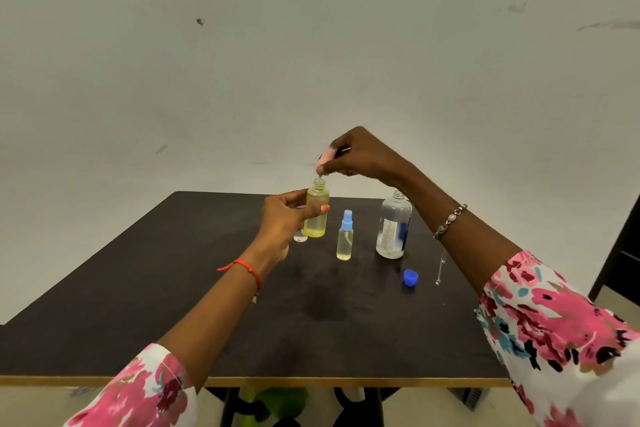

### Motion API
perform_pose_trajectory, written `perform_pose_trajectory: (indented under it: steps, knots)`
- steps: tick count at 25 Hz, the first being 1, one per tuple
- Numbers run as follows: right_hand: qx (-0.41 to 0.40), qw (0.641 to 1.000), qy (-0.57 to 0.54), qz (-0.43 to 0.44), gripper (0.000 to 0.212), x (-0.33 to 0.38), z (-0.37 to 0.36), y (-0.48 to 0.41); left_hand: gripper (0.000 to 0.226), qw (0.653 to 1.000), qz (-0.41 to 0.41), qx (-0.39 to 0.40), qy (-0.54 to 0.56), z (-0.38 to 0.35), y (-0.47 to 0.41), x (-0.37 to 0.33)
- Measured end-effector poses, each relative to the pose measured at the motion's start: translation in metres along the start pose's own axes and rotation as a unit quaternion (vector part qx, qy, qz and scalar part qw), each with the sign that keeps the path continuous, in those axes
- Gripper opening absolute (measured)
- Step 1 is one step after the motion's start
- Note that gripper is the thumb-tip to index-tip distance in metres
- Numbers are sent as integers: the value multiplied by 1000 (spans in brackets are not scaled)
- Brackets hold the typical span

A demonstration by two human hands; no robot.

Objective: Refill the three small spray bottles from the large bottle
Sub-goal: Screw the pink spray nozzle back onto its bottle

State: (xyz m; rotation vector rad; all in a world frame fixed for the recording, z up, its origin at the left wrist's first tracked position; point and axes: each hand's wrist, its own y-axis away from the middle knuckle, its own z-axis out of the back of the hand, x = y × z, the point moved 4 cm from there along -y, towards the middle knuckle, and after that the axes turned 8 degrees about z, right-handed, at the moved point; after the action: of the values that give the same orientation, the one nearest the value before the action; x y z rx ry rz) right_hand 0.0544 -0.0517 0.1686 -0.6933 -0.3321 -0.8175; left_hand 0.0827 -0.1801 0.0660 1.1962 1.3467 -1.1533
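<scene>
My left hand (282,218) grips a small yellowish spray bottle (316,215) with its neck uncovered, held just above the dark table (173,288). Right above its neck, my right hand (353,158) holds a pink spray head (327,157) whose thin tube dips into the neck. A second small bottle with a blue spray head (345,236) stands to the right. Behind my left hand, only the base of a third small bottle (300,237) shows. The large clear bottle (394,225) stands uncapped further right, with its blue cap (410,278) lying on the table in front of it.
A thin silvery chain-like piece (440,270) lies near the table's right edge. A pale wall rises behind the table. Dark table legs and something green (277,402) show under the near edge. A dark piece of furniture (620,253) stands at the far right.
</scene>
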Motion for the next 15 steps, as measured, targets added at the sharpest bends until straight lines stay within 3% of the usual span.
perform_pose_trajectory:
  steps: [5,15]
  knots:
    - [37,998,58,-4,33,-3,-17,-1,43,1000,-4,-7,-12,2,1,-1]
    - [-43,997,33,-55,37,-15,-41,4,36,1000,9,-24,3,4,1,10]
